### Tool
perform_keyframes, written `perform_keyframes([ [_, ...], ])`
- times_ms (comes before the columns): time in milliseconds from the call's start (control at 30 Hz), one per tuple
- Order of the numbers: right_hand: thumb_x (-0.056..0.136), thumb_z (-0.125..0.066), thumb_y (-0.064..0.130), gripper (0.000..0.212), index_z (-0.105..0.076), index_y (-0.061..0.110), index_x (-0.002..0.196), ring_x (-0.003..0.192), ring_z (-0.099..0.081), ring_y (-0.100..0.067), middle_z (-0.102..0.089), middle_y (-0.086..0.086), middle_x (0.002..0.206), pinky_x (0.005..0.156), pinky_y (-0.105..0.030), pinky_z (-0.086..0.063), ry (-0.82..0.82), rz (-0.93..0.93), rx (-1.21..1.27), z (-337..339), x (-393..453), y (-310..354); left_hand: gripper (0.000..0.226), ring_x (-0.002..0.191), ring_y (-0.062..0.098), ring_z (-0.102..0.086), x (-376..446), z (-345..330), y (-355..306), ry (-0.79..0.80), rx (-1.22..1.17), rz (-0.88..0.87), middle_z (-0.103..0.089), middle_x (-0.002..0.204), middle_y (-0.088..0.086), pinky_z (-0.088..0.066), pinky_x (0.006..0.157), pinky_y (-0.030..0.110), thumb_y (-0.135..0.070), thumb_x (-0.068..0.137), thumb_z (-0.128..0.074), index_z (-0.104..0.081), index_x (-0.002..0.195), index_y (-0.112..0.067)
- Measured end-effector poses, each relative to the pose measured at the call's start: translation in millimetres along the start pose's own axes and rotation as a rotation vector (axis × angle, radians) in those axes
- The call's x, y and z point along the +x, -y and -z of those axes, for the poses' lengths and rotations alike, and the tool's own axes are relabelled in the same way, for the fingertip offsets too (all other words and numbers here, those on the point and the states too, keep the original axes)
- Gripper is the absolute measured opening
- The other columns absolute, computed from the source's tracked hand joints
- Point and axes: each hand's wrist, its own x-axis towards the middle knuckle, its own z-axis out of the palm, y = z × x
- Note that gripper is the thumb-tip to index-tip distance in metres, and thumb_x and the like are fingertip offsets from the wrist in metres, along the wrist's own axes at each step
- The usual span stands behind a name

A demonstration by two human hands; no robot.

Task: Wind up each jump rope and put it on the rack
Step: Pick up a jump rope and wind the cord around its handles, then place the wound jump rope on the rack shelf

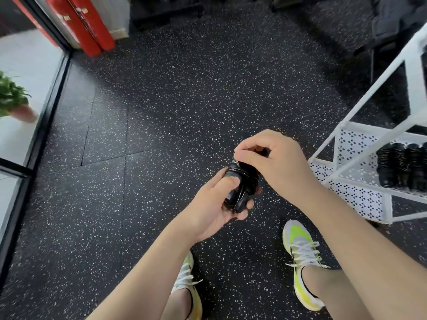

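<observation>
A black jump rope (240, 188) sits wound in tight coils round its handles, held in front of me above the floor. My left hand (215, 204) grips the bundle from below, thumb pressed on its side. My right hand (270, 162) is curled over the top end and pinches the cord there; the cord's end is hidden under its fingers. The white perforated metal rack (360, 181) stands to the right, and several wound black jump ropes (402, 167) lie side by side on its lower shelf.
The floor is black speckled rubber (173, 112). Red cylinders (87, 26) lean at the back left beside a glass wall with a black frame (46, 112). A potted plant (13, 98) stands beyond the glass. Dark equipment (392, 26) fills the back right. My shoes (302, 262) are below.
</observation>
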Motion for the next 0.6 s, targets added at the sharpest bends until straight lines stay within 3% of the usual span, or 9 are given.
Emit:
perform_keyframes([
  [33,0.085,-0.077,0.033,0.009,-0.074,0.038,0.092,0.097,-0.057,0.001,-0.065,0.015,0.101,0.079,-0.011,-0.041,-0.021,-0.001,-0.001,-1.3,-0.3,-2.1,0.04,0.078,0.032,-0.058,1.0,-1.6,1.7,-0.025,-0.008,-0.017,-0.064,0.111,0.026,-0.044,0.059,0.035,-0.018,0.093,-0.051,-0.047,0.132,-0.008],
  [133,0.082,-0.076,0.046,0.049,-0.06,0.033,0.126,0.108,-0.049,0.001,-0.051,0.01,0.122,0.089,-0.01,-0.036,-0.101,-0.087,-0.002,-6.5,-5.1,-11.3,0.043,0.086,0.03,-0.065,3.1,-6.0,5.4,-0.146,0.03,-0.051,-0.066,0.117,0.022,-0.048,0.063,0.037,-0.018,0.098,-0.051,-0.04,0.138,-0.007],
  [233,0.086,-0.068,0.058,0.072,-0.04,0.03,0.146,0.116,-0.053,-0.006,-0.048,0.008,0.131,0.099,-0.026,-0.043,-0.113,-0.266,0.109,-12.0,-12.8,-19.8,0.035,0.097,0.021,-0.07,5.7,-8.8,6.2,-0.211,-0.032,-0.083,-0.066,0.128,0.015,-0.055,0.074,0.034,-0.013,0.104,-0.046,-0.041,0.138,-0.009],
  [300,0.087,-0.062,0.066,0.074,-0.039,0.029,0.146,0.114,-0.061,-0.006,-0.057,0.012,0.129,0.098,-0.036,-0.052,-0.058,-0.368,0.276,-13.0,-19.8,-24.0,0.029,0.103,0.023,-0.071,4.6,-15.6,4.6,-0.168,-0.089,-0.097,-0.07,0.125,0.014,-0.054,0.087,0.037,-0.012,0.104,-0.045,-0.045,0.133,-0.011],
  [400,0.082,-0.062,0.071,0.069,-0.053,0.029,0.135,0.109,-0.066,-0.004,-0.066,0.012,0.124,0.093,-0.041,-0.058,-0.058,-0.392,0.383,-7.6,-30.9,-28.8,0.022,0.096,0.024,-0.075,0.8,-30.2,5.7,-0.112,-0.043,-0.115,-0.077,0.108,0.008,-0.055,0.087,0.04,-0.01,0.106,-0.042,-0.047,0.128,-0.008],
  [533,0.087,-0.067,0.058,0.049,-0.059,0.027,0.124,0.099,-0.07,-0.005,-0.069,0.007,0.119,0.082,-0.039,-0.062,-0.112,-0.401,0.393,17.3,-46.2,-33.6,0.03,0.114,0.03,-0.07,1.8,-51.3,15.5,-0.084,0.171,-0.123,-0.072,0.125,0.01,-0.054,0.101,0.051,-0.014,0.108,-0.043,-0.052,0.137,-0.012],
  [600,0.084,-0.071,0.06,0.049,-0.06,0.03,0.121,0.099,-0.071,-0.006,-0.07,0.007,0.119,0.082,-0.041,-0.062,-0.113,-0.411,0.37,34.7,-56.2,-38.6,0.03,0.114,0.029,-0.07,5.3,-62.9,23.6,-0.121,0.298,-0.147,-0.071,0.127,0.009,-0.057,0.098,0.05,-0.015,0.107,-0.048,-0.056,0.136,-0.019],
])
